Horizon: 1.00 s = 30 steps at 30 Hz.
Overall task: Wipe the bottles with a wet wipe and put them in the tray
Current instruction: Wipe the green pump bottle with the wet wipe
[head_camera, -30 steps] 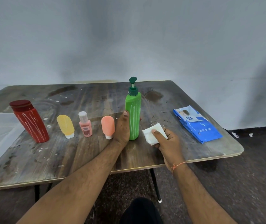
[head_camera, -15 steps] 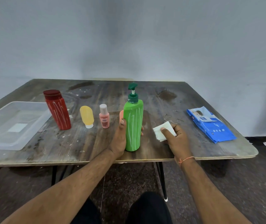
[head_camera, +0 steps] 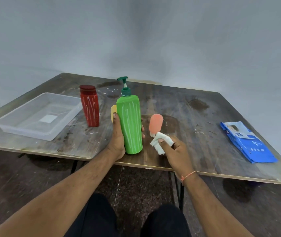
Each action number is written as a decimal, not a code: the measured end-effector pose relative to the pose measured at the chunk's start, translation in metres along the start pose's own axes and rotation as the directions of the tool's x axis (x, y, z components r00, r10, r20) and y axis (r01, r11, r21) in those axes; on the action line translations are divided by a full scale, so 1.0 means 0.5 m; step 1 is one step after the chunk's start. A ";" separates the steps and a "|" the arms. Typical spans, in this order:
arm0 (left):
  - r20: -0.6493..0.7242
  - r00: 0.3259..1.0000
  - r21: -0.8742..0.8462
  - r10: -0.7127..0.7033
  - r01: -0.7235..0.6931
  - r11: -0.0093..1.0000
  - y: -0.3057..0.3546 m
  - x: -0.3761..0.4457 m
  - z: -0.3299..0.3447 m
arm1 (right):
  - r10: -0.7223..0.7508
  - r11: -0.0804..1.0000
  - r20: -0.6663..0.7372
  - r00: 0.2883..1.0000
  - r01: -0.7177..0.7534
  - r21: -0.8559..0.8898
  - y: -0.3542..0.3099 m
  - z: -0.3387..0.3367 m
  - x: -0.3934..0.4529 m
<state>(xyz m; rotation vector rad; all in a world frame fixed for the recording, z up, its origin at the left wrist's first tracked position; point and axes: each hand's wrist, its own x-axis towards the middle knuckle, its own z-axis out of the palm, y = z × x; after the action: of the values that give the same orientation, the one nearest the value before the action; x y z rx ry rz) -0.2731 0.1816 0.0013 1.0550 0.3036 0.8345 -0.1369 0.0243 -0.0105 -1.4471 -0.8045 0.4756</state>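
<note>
Green pump bottle (head_camera: 131, 127) upright, gripped by left hand (head_camera: 117, 139), right hand (head_camera: 175, 151) pinching wipe (head_camera: 159, 141)

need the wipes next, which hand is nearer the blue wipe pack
Right. The right hand, holding the wet wipe, sits left of the blue wipe pack across bare table. The left hand grips the green bottle, farther left.

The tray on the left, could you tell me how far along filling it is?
Nothing done: the tray holds no bottles. In hand: the left hand grips the streaked green pump bottle; the right hand holds the wipe. Left: the red bottle and small ones.
</note>
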 end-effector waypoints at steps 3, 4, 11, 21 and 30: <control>-0.031 1.000 -0.043 -0.004 0.002 0.999 0.003 0.006 -0.001 | -0.059 0.997 0.011 0.998 0.060 -0.050 -0.004 0.040 0.007; -0.037 0.999 -0.053 -0.011 0.009 0.999 0.004 0.009 -0.001 | -0.066 0.995 -0.014 0.998 0.064 -0.073 -0.004 0.050 0.013; -0.099 0.995 -0.171 -0.035 0.017 0.985 0.019 0.043 -0.012 | -0.075 0.969 -0.139 0.988 0.039 -0.243 0.017 0.092 0.053; -0.134 0.991 -0.227 -0.020 -0.011 0.974 0.008 0.056 -0.018 | -0.297 0.882 0.034 0.954 0.288 -0.373 0.015 0.123 0.047; -0.127 0.990 -0.212 -0.060 0.032 0.977 0.018 0.052 -0.015 | -0.467 0.796 0.240 0.851 0.523 -0.305 0.006 0.123 0.019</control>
<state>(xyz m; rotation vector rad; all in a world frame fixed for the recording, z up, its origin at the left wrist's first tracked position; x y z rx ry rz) -0.2642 0.2074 0.0095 0.7949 0.3433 0.8766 -0.1751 0.0734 -0.0155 -1.4636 -1.4091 0.0266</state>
